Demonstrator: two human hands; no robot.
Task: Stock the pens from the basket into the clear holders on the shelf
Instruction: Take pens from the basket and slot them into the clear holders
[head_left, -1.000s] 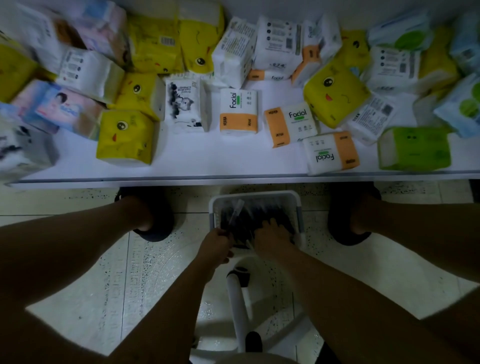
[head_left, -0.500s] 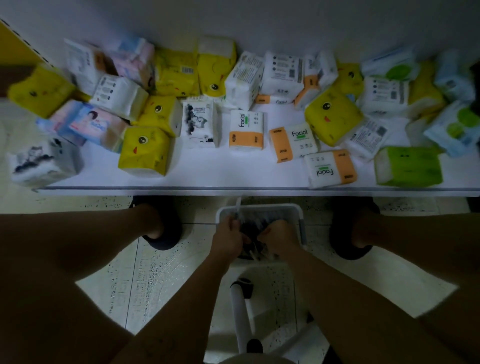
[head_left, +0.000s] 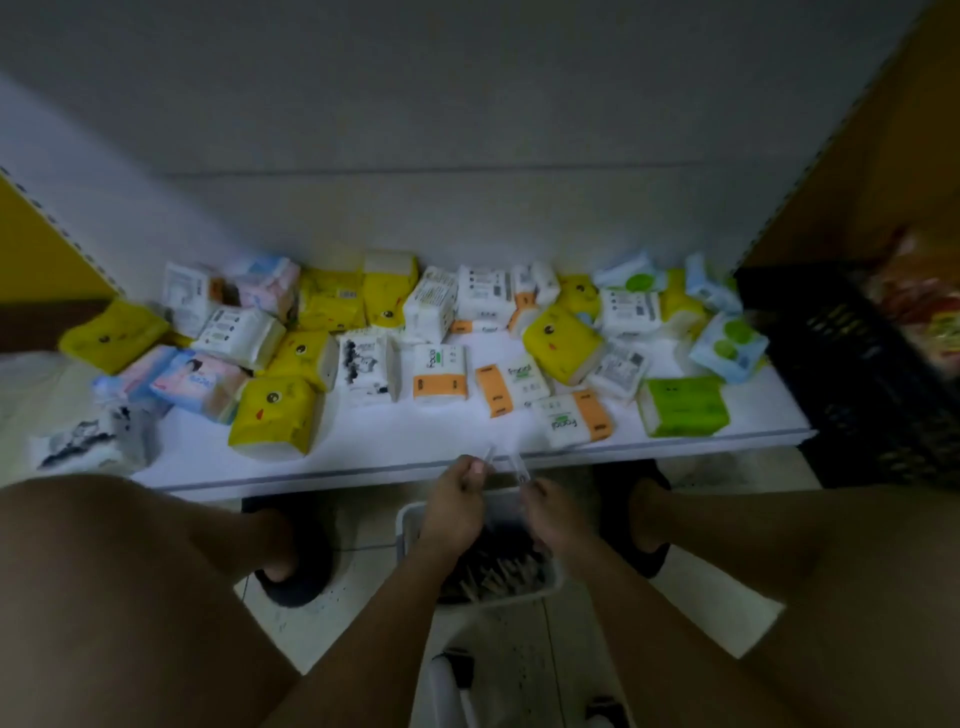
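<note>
A white basket (head_left: 408, 525) full of dark pens (head_left: 498, 574) sits on the floor between my feet. My left hand (head_left: 454, 506) hovers over the basket and grips a clear-capped pen (head_left: 488, 454) that sticks up toward the shelf edge. My right hand (head_left: 553, 514) is beside it and grips another clear-capped pen (head_left: 518, 465). Both hands are raised just in front of the white shelf (head_left: 395, 447). No clear holders show in this view.
The low white shelf holds several tissue packs, yellow (head_left: 275, 415), orange-and-white (head_left: 440, 371) and green (head_left: 683, 405). A black crate (head_left: 852, 364) stands at the right end. My knees fill both lower corners; a white stool leg (head_left: 441, 686) is below the basket.
Both hands have lifted out of the basket, each with a pen, up to the shelf's front edge. The view has tilted upward, showing more of the back wall.
</note>
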